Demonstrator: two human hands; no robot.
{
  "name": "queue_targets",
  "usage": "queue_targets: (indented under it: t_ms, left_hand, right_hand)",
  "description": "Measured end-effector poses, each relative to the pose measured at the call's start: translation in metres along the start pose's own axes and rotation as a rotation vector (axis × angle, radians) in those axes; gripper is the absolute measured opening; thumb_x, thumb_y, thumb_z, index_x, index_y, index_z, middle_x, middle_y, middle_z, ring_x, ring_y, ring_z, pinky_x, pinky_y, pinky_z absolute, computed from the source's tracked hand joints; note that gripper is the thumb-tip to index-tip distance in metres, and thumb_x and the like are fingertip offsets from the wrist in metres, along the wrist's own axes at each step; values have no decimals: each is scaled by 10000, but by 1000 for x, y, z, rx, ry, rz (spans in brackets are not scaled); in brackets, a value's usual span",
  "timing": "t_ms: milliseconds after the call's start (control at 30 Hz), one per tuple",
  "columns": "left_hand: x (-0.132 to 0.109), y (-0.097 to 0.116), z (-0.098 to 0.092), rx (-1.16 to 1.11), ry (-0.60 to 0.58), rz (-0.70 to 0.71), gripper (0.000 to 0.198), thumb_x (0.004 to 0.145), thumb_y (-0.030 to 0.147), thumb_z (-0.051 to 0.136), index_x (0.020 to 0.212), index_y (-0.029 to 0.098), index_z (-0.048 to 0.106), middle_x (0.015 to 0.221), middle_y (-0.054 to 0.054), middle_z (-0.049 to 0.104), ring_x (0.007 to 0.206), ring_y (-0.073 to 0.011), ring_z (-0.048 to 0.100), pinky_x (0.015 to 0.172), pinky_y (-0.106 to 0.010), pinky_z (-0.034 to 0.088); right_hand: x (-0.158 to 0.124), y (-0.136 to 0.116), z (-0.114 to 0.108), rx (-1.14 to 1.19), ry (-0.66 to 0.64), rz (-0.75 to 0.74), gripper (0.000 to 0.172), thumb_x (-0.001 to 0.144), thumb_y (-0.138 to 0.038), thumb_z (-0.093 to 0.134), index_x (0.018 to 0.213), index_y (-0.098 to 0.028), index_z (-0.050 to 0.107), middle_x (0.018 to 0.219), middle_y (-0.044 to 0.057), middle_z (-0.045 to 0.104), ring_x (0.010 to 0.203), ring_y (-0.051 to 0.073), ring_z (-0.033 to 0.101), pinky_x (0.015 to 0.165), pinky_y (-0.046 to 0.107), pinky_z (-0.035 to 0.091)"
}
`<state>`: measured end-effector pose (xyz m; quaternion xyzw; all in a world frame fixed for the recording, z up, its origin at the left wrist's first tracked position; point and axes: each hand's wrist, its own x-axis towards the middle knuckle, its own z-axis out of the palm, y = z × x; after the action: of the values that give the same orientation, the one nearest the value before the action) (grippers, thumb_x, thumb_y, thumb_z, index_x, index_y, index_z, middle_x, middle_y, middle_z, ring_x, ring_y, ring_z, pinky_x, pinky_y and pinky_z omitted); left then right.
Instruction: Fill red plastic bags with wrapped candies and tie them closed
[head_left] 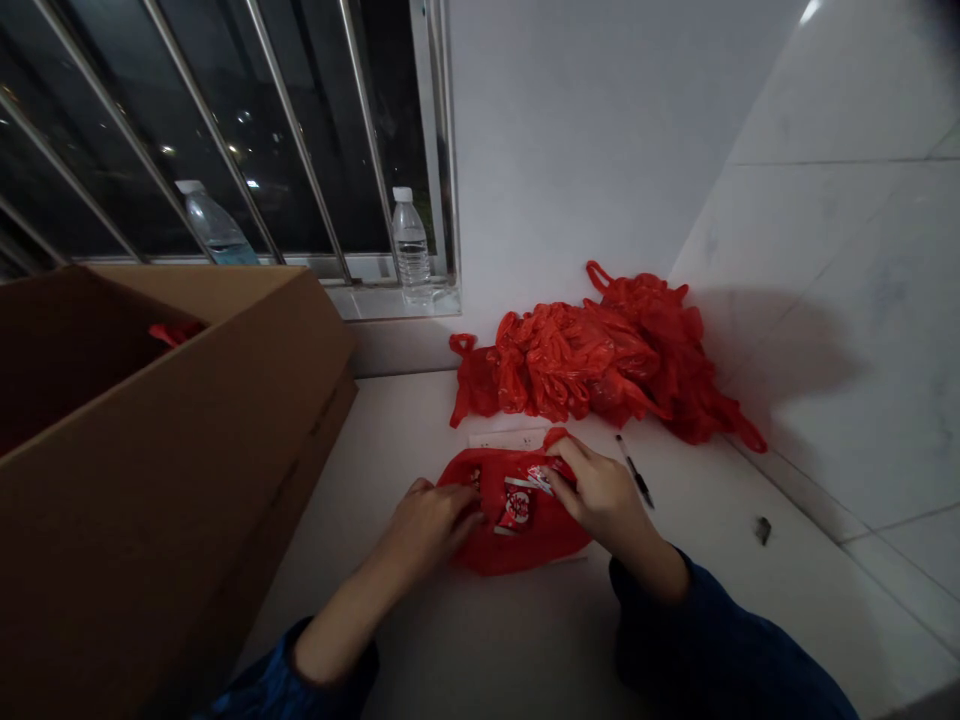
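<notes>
A red plastic bag (487, 550) lies on the white tabletop in front of me. On it rests a small red-and-white wrapped packet (516, 507). My right hand (596, 495) is closed at the bag's upper right edge, pinching the red plastic. A second shiny packet (538, 476) lies beside its fingertips; whether they touch it I cannot tell. At the bag's left side, my left hand (427, 525) has its fingers bent and closed on the plastic. By those fingertips a small dark wrapper (475, 478) shows in part.
A heap of crumpled red plastic bags (592, 350) lies against the wall. At left stands a large open cardboard box (225, 430). A pen (634, 470) and a small dark scrap (763, 530) are to the right. Two water bottles (411, 245) stand by the barred window.
</notes>
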<state>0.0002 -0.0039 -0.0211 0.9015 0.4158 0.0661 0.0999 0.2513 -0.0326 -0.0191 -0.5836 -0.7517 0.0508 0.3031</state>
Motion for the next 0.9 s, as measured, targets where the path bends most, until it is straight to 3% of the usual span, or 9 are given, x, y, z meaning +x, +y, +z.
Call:
queue_targets:
  t_ms: [167,267,367,467,567,667,733,833,900]
  left_hand:
    - [0,4,4,94,-42,-5,174,923,320,560,953,285,729,931,-36,689,888,-221,656,811,-383,405]
    - [1,10,7,120,-13,-18,150,896,325,607,905,256,739,958,-62,669,939,-245,630,808,-389,407]
    - [4,15,10,124,8,-9,147,886,318,620,929,231,731,1007,-85,662,956,-256,617,810,-394,420]
    - [6,18,15,149,1,17,161,900,307,587,947,220,714,995,-86,663,972,-265,613,829,-407,437]
    - [6,18,20,162,-16,33,148,889,286,590,950,210,700,1002,-89,670,996,-283,613,845,-424,456]
    - [7,18,23,106,-6,-13,226,865,311,631,1047,179,662,1057,-109,680,1022,-311,622,888,-475,460]
    - [7,18,23,9,45,-76,356,877,341,623,1181,159,591,1148,-127,669,1065,-316,621,930,-499,449]
    - [8,18,18,-193,172,-120,479,918,375,564,1339,172,455,1235,-123,641,1079,-274,629,921,-434,472]
    - [8,18,15,-311,237,-107,379,935,376,533,1265,190,513,1141,-85,680,992,-230,654,854,-355,489]
  right_hand:
    - [-1,16,18,-322,-169,106,285,954,-241,445,1222,-212,537,1178,80,635,823,220,636,600,304,398]
    - [1,21,25,-407,-154,96,248,944,-198,464,1150,-183,601,1224,126,607,988,260,589,720,333,426]
    - [3,16,27,-404,-93,-23,199,937,-189,494,1052,-180,656,1196,140,615,1077,293,522,849,397,397]
    - [3,6,34,-318,-143,-121,205,948,-326,527,973,-197,684,1060,112,665,1071,302,517,889,437,371]
    - [1,0,45,-250,-214,-98,300,874,-453,629,998,-187,690,967,115,692,1075,330,527,965,504,334]
    - [1,1,51,-100,-213,-104,354,834,-372,694,1142,-204,651,1043,107,692,1097,321,543,1023,525,311]
    - [1,2,50,110,-190,-106,378,857,-273,658,1228,-228,598,1141,92,665,1104,281,564,1009,469,368]
    - [2,3,46,444,-178,-82,512,869,-208,605,1362,-241,472,1141,68,655,1025,214,615,919,373,467]
    - [2,0,42,591,-167,-81,575,866,-232,613,1406,-241,415,1059,46,671,972,195,635,894,350,488]
